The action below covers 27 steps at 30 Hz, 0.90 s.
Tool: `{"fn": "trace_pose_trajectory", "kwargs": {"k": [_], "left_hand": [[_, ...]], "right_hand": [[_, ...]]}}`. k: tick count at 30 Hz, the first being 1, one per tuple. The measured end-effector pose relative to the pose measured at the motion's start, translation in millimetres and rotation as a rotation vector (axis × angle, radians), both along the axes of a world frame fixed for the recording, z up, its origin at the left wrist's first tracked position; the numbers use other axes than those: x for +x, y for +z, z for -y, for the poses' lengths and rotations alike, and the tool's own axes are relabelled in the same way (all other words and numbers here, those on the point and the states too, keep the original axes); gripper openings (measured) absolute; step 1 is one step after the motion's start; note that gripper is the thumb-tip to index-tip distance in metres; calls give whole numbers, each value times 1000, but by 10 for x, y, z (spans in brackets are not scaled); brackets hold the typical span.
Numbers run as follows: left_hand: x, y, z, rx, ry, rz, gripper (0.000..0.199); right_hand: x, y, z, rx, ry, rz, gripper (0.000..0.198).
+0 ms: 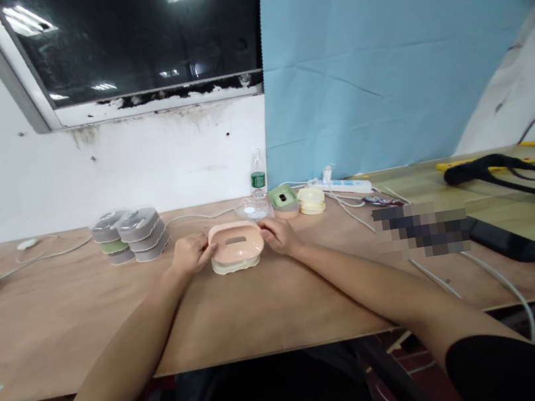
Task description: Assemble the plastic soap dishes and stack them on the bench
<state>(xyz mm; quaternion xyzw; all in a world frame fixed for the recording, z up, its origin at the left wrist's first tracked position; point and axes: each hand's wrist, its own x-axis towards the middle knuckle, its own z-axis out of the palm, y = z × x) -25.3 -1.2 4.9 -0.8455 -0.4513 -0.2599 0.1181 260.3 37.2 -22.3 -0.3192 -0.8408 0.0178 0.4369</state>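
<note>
A pink soap dish with rounded corners and a slot in its middle is tilted toward me. My left hand grips its left edge, thumb on the near side. On the opposite edge, my right hand is closed round the rim. Just below the pink dish shows the wavy lower edge of a pale cream-green tray; I cannot tell whether the two touch. Behind my right hand lie a clear lid, a green dish on a pink one, and a small stack of pale yellow pieces.
Two stacks of lidded grey soap boxes stand at the left, one with a green layer. A plastic bottle is by the wall. A power strip, white cables, a blurred-out object and a black strapped frame occupy the right.
</note>
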Motion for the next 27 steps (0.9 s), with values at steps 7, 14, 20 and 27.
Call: {"fn": "trace_pose_trajectory", "kwargs": {"k": [7, 14, 20, 27], "left_hand": [[-17, 1, -32, -52, -15, -99, 63], [-19, -22, -85, -210, 14, -160, 67], [-35, -141, -188, -439, 86, -172, 72], [-23, -206, -274, -510, 160, -115, 70]], "right_hand": [[-68, 14, 25, -92, -76, -31, 44], [-128, -31, -38, -245, -99, 53, 52], [-193, -90, -111, -362, -143, 190, 52], [-211, -72, -179, -405, -163, 270, 51]]}}
